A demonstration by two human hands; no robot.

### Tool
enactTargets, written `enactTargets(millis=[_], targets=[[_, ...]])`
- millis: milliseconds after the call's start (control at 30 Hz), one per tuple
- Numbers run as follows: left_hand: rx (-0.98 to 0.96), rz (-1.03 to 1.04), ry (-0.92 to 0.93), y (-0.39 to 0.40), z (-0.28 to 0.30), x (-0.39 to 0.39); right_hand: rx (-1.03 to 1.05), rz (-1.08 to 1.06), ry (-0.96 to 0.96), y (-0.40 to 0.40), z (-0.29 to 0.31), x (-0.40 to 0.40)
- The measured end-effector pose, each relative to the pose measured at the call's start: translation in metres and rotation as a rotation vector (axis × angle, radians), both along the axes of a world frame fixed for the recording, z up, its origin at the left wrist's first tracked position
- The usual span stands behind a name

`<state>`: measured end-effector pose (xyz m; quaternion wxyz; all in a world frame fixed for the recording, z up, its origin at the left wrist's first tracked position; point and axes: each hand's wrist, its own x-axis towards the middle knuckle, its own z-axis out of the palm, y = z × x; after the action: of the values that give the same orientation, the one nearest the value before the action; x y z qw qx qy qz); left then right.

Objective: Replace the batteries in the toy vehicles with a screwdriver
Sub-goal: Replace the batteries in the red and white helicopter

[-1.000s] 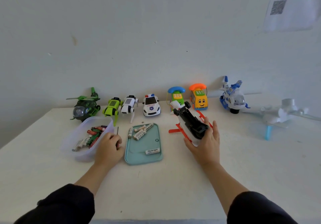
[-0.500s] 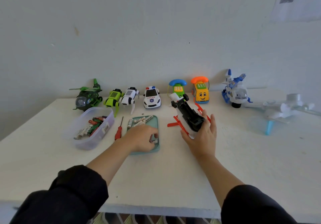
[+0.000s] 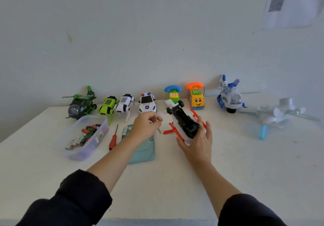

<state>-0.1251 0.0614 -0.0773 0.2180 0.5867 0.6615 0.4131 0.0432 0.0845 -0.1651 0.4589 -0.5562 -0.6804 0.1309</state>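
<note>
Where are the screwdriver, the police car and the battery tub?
screwdriver (image 3: 113, 140): head view, on its red handle.
police car (image 3: 147, 103): head view, on its hood.
battery tub (image 3: 98, 139): head view, on its clear right wall.

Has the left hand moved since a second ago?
Yes. The left hand has gone right, from beside the clear plastic battery tub across the teal tray, and pinches something small toward the upturned red-and-white toy helicopter.

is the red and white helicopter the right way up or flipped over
Flipped over. The helicopter lies belly up on the table, its black underside and red skids facing upward, steadied by the right hand.
</note>
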Motion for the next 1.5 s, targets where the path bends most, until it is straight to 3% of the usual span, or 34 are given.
enactTargets(millis=[167,533,867,1267,1500], targets=[[0.164,-0.05,-0.16,0.011,0.011,0.029,0.048,0.009,-0.018,0.0,-0.007,-0.004],[0.326,-0.032,0.35,0.031,0.002,0.061,0.152,-0.03,-0.017,0.008,-0.012,-0.001],[0.268,-0.012,0.459,0.042,0.0,0.061,0.191,-0.035,-0.024,0.009,-0.013,0.0],[0.406,0.16,0.646,0.038,-0.014,0.057,0.248,-0.035,-0.081,0.009,-0.014,0.0],[0.469,0.182,0.799,0.037,-0.03,0.056,0.21,-0.035,-0.015,0.009,-0.014,0.001]])
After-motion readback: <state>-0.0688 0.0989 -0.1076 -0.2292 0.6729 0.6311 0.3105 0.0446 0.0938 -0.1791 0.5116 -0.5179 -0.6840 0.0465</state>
